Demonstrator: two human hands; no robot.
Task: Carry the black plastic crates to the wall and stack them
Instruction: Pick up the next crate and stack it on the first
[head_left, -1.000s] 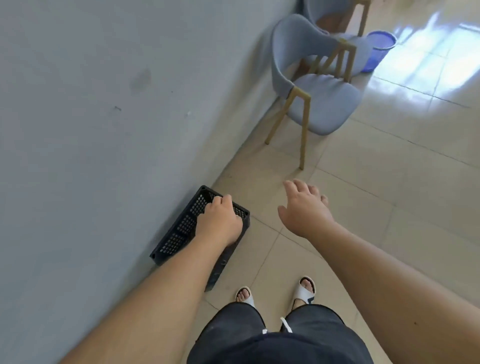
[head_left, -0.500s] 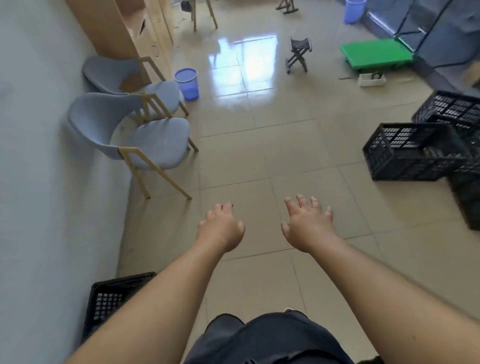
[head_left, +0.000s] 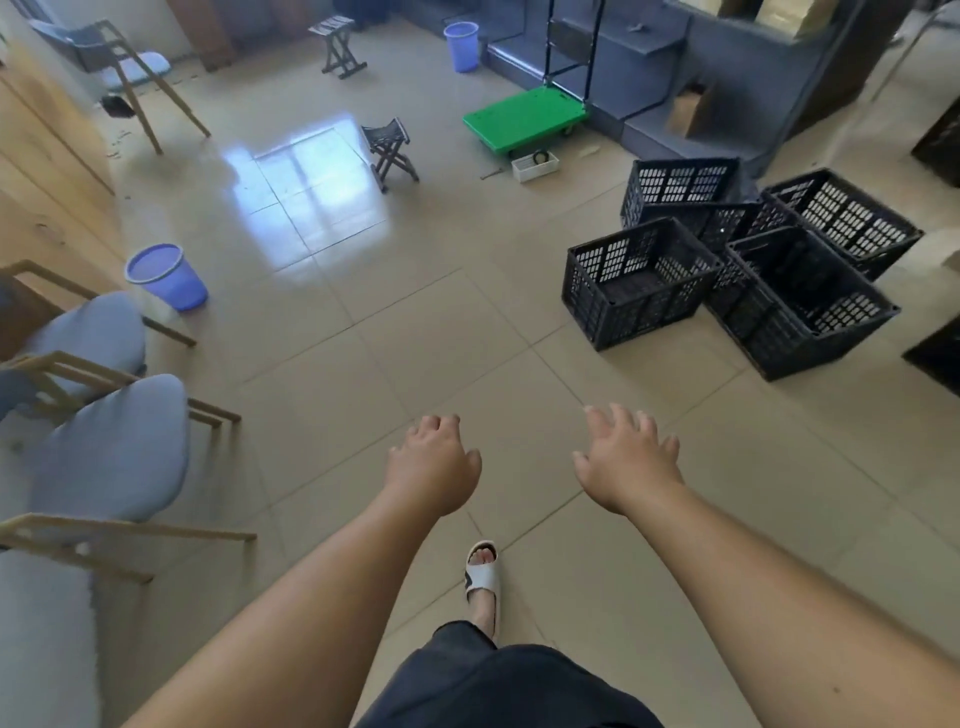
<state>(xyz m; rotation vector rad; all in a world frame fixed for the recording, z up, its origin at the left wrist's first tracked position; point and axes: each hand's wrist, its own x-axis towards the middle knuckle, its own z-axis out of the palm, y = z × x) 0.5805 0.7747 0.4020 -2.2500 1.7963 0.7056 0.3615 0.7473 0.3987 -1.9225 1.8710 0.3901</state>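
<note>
Our left hand (head_left: 434, 470) hangs loosely curled and empty, our right hand (head_left: 626, 460) spread wide and empty too, both held out ahead, probably ready for the next load. The black plastic crates (head_left: 737, 270) sit huddled on the tiled floor (head_left: 415, 338) toward its far right, well apart from us, awaiting carrying.

Bright, even daylight. A window's glare shines on the glossy floor (head_left: 311, 176) at upper centre. Shadows are soft and faint. Wide-angle distortion bends the edges; the chairs (head_left: 104, 457) at left are smeared and blurred.
</note>
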